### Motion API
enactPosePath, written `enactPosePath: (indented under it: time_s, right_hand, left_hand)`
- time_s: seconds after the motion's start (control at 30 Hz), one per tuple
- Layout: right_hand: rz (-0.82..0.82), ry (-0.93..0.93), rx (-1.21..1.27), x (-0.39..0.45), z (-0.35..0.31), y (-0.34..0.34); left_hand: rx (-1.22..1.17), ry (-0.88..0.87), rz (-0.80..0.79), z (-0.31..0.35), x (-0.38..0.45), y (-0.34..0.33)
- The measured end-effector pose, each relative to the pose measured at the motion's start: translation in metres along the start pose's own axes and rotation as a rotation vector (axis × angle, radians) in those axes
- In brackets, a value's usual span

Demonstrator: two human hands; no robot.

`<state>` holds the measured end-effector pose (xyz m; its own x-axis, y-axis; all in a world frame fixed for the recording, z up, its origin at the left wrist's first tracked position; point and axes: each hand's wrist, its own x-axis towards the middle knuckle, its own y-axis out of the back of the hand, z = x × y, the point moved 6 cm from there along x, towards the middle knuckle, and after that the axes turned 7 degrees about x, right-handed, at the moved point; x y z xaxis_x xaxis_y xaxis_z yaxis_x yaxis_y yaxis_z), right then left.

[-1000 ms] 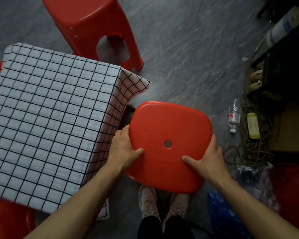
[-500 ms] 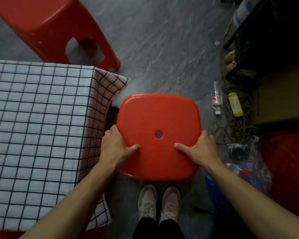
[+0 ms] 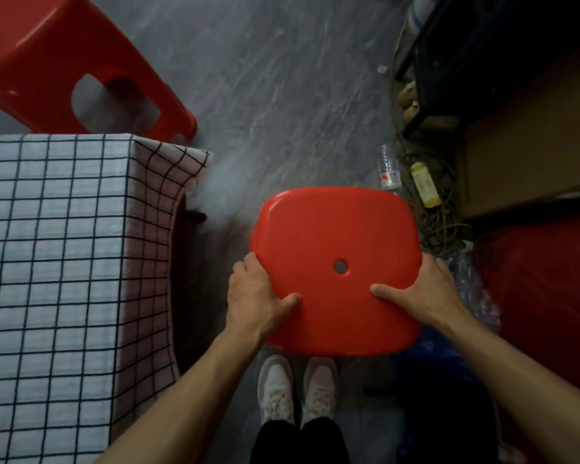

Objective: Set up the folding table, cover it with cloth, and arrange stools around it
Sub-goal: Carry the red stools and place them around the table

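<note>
I look down on a red plastic stool [image 3: 335, 236] with a small round hole in its seat. My left hand [image 3: 257, 298] grips the seat's left near edge and my right hand [image 3: 427, 293] grips its right near edge, thumbs on top. The stool is in front of my feet, to the right of the table [image 3: 47, 262], which is covered with a white cloth with a black grid. A gap of floor separates stool and table. A second red stool [image 3: 64, 61] stands beyond the table's far right corner.
On the right are a dark shelf unit [image 3: 482, 55], a cardboard box [image 3: 533, 145], tangled cord, a clear plastic bottle [image 3: 389, 172] and a yellow item on the floor. Something red [image 3: 549, 296] and a plastic bag lie at right. Grey floor stretches ahead.
The stool has shifted to the right, away from the table's corner, with both hands keeping their grip. The view has tilted so the table fills the left edge.
</note>
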<state>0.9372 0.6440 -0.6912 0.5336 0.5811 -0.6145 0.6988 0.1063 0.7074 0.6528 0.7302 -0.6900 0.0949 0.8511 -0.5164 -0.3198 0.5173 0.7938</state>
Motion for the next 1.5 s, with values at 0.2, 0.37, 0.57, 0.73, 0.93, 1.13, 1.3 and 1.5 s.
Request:
enactPosePath:
  time_s: [0.2, 0.37, 0.57, 0.73, 0.93, 1.13, 1.3, 1.5]
  right_hand:
    - [0.004, 0.013, 0.005, 0.001, 0.013, 0.006]
    - [0.028, 0.038, 0.009, 0.001, 0.014, 0.003]
    - [0.049, 0.052, -0.012, -0.003, 0.012, -0.001]
    - [0.043, 0.061, -0.028, -0.002, 0.014, 0.006]
    - [0.043, 0.045, -0.032, -0.004, 0.021, 0.01]
    - [-0.001, 0.024, -0.082, -0.014, 0.018, 0.005]
    - [0.002, 0.104, -0.073, -0.041, -0.002, 0.018]
    - [-0.064, 0.267, -0.092, -0.108, -0.052, 0.055]
  left_hand:
    - [-0.009, -0.004, -0.002, 0.014, -0.007, -0.012]
    - [-0.022, 0.003, 0.028, 0.009, -0.011, -0.014]
    - [-0.032, 0.009, 0.038, 0.008, -0.012, -0.015]
    - [-0.005, -0.023, 0.03, 0.008, -0.012, -0.018]
    - [-0.022, -0.069, 0.035, 0.015, -0.012, -0.026]
    - [-0.064, -0.046, 0.035, 0.009, -0.021, -0.029]
    - [-0.062, -0.058, 0.054, -0.002, -0.041, -0.006]
    - [-0.034, -0.118, 0.079, -0.003, -0.081, 0.072]
